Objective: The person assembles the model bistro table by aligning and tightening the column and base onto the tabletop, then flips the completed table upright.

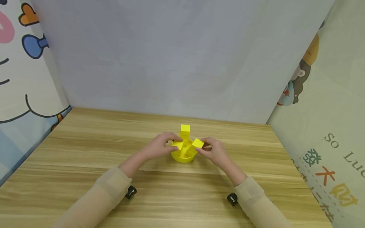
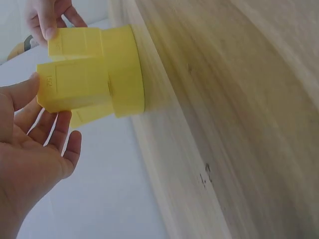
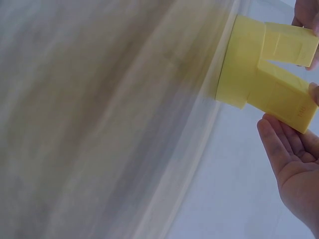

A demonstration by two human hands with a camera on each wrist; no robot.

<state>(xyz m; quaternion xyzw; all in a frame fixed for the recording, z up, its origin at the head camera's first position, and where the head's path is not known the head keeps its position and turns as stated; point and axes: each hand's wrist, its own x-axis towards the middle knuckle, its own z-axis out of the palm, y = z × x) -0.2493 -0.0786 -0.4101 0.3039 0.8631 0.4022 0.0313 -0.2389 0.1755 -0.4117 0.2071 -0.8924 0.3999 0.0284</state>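
Observation:
A round yellow holder point(image 1: 183, 159) stands on the wooden table with yellow square-ended blocks set in it. My left hand point(image 1: 156, 147) pinches the top of the left block point(image 2: 75, 84) between thumb and fingers. Opposite it, my right hand point(image 1: 215, 152) grips the right block point(image 3: 285, 97), which leans outward from the holder. Behind these two, a taller-looking back block point(image 1: 185, 130) stands untouched. Both gripped blocks still have their lower ends in the holder. Small raised marks show near their tops, too faint to read surely.
The wooden table point(image 1: 85, 152) stretches out on every side of the holder. A pale plain backdrop point(image 1: 171, 63) rises behind it. Printed cartoon cloth point(image 1: 25, 79) hangs at the left, and a cloth with lettering point(image 1: 322, 142) at the right.

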